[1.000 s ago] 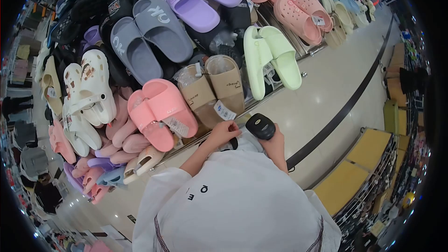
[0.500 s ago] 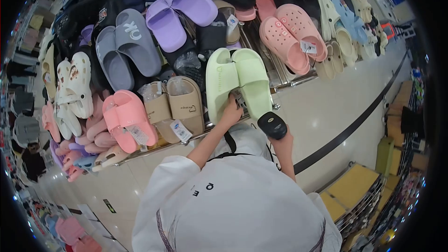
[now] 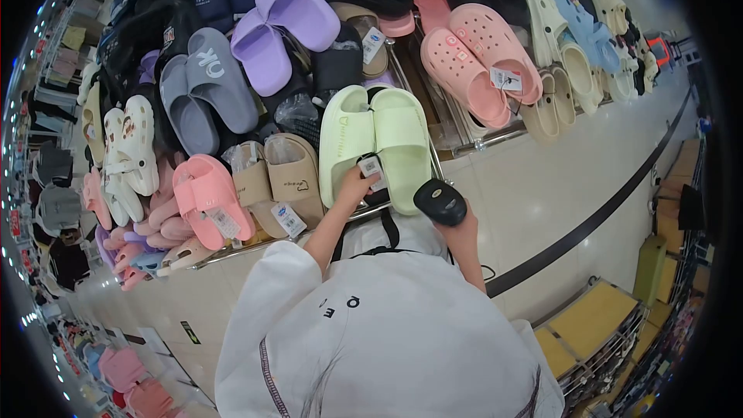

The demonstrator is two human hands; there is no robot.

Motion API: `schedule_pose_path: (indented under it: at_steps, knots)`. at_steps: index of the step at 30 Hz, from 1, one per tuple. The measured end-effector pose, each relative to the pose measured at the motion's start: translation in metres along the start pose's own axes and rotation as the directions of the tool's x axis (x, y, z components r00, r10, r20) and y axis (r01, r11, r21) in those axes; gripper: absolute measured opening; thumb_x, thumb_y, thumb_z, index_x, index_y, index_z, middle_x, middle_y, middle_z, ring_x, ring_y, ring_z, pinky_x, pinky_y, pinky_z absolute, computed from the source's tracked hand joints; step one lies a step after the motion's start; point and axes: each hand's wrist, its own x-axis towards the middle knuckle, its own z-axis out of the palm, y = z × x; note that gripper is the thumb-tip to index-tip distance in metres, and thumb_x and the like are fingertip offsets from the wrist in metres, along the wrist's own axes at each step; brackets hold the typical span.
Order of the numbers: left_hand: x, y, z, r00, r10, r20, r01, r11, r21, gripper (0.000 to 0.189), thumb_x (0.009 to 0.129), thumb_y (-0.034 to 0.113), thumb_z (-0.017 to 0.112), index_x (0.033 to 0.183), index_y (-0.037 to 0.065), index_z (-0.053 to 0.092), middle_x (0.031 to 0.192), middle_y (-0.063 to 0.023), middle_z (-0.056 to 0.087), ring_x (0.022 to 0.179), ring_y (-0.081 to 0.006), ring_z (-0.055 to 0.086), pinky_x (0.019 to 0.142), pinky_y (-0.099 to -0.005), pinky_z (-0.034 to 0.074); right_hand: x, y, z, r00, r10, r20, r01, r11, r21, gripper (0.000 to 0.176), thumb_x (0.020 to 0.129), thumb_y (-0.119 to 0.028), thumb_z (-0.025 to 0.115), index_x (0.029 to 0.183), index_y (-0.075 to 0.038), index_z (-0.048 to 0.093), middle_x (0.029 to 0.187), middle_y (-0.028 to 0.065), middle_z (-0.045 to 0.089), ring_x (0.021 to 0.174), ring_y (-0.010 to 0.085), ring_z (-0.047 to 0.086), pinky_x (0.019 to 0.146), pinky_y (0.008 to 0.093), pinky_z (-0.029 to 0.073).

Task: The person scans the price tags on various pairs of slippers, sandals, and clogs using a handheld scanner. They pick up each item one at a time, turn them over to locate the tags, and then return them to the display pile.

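Note:
A pair of pale green slide sandals (image 3: 406, 156) lies on the rack right in front of me. My left hand (image 3: 354, 186) is closed on a white price tag (image 3: 371, 168) with a printed code, held over the lower part of the green pair. In my right hand (image 3: 458, 231) is a black handheld barcode scanner (image 3: 439, 201), its head beside the toe of the right green slide. Beige slides (image 3: 294, 178) with a hanging tag lie left of my left hand.
Purple slides (image 3: 282, 19), grey slides (image 3: 207, 93) and pink clogs (image 3: 480, 62) crowd the rack around the green pair. A metal rail (image 3: 495, 138) edges the rack. Tiled floor (image 3: 565, 178) with a dark stripe runs to the right, and a yellow-topped shelf (image 3: 592, 317) stands lower right.
The price tag has come into clear view in my left hand, turned face up. The green slides, both hands and the scanner appear slightly further left, as the view has shifted.

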Motion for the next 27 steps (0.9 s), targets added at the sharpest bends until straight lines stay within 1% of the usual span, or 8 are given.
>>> schedule_pose_path:
  at_steps: [1,3,5,7,10,15,20,27]
  knots:
    - [-0.003,-0.004,-0.003,1.0,0.001,0.001,-0.001,1.0,0.009,0.018,0.075,0.007,0.055,0.091,0.0,0.058,0.081,-0.012,0.061,0.073,-0.0235,0.061,0.065,-0.0314,0.049,0.001,0.001,-0.001,1.0,0.003,-0.004,-0.002,1.0,0.007,0.039,0.06,-0.004,0.07,0.095,-0.001,0.053,0.083,0.0149,0.064,0.081,0.027,0.063,0.07,0.0315,0.047]
    - [-0.007,-0.009,-0.011,0.998,0.0,0.064,0.018,0.962,-0.272,0.02,0.075,-0.002,0.051,0.094,0.001,0.055,0.086,-0.0092,0.058,0.077,-0.0185,0.057,0.072,-0.0276,0.047,0.003,0.002,-0.002,0.999,-0.008,-0.047,0.009,1.0,0.014,0.04,0.06,-0.005,0.071,0.096,-0.002,0.054,0.084,0.0142,0.064,0.081,0.0255,0.063,0.071,0.0311,0.047]
    - [-0.01,-0.01,-0.011,0.982,-0.079,0.17,0.183,0.599,-0.78,0.019,0.076,-0.003,0.043,0.093,0.004,0.047,0.074,-0.0052,0.048,0.067,-0.0177,0.049,0.074,-0.0313,0.044,0.005,0.002,-0.002,0.998,-0.006,-0.055,0.007,1.0,0.025,0.04,0.06,-0.005,0.071,0.096,-0.002,0.054,0.084,0.014,0.063,0.08,0.0248,0.063,0.071,0.0308,0.047]
    - [-0.007,-0.019,-0.017,0.876,0.227,0.426,0.351,0.306,-0.885,0.015,0.082,0.012,0.039,0.092,0.004,0.047,0.07,-0.0048,0.04,0.06,-0.0166,0.04,0.07,-0.0327,0.04,0.005,0.002,-0.001,0.998,0.001,-0.059,0.001,1.0,0.03,0.04,0.06,-0.006,0.072,0.096,-0.001,0.054,0.084,0.0138,0.063,0.08,0.0241,0.063,0.071,0.0306,0.047]
    - [-0.014,-0.008,-0.016,0.77,0.333,0.545,0.512,0.188,-0.838,0.03,0.086,0.031,0.037,0.094,0.004,0.047,0.069,-0.004,0.035,0.058,-0.0153,0.036,0.064,-0.0318,0.037,0.005,0.0,0.007,0.999,-0.028,-0.043,0.031,0.996,0.087,0.041,0.06,-0.005,0.072,0.096,-0.002,0.054,0.084,0.0134,0.063,0.081,0.023,0.062,0.071,0.0306,0.047]
    - [-0.027,0.012,-0.016,0.673,0.399,0.623,0.578,0.241,-0.78,0.045,0.086,0.047,0.035,0.098,0.006,0.048,0.07,-0.0034,0.035,0.061,-0.0155,0.037,0.064,-0.0321,0.037,-0.003,-0.031,0.015,0.998,-0.016,0.056,0.013,0.998,0.061,0.042,0.058,-0.006,0.072,0.096,-0.002,0.054,0.084,0.0126,0.063,0.08,0.0226,0.063,0.07,0.0303,0.047]
    - [-0.025,0.004,-0.012,0.895,0.21,0.394,0.302,0.366,-0.88,0.031,0.086,0.027,0.04,0.11,0.009,0.048,0.085,-0.0059,0.049,0.083,-0.0217,0.05,0.078,-0.0419,0.043,-0.014,-0.05,0.03,0.998,0.017,0.067,-0.017,1.0,0.002,0.042,0.058,-0.007,0.072,0.095,-0.002,0.055,0.083,0.0139,0.064,0.08,0.0254,0.063,0.069,0.0313,0.048]
    - [-0.028,0.007,-0.019,0.84,0.269,0.472,0.372,0.347,-0.861,0.042,0.082,0.017,0.042,0.124,0.012,0.041,0.102,-0.0077,0.055,0.104,-0.0265,0.049,0.092,-0.0471,0.039,-0.037,-0.05,0.048,0.997,0.053,0.053,-0.051,0.998,-0.046,0.042,0.058,-0.009,0.071,0.096,-0.001,0.055,0.083,0.0159,0.064,0.08,0.0293,0.063,0.069,0.0321,0.048]
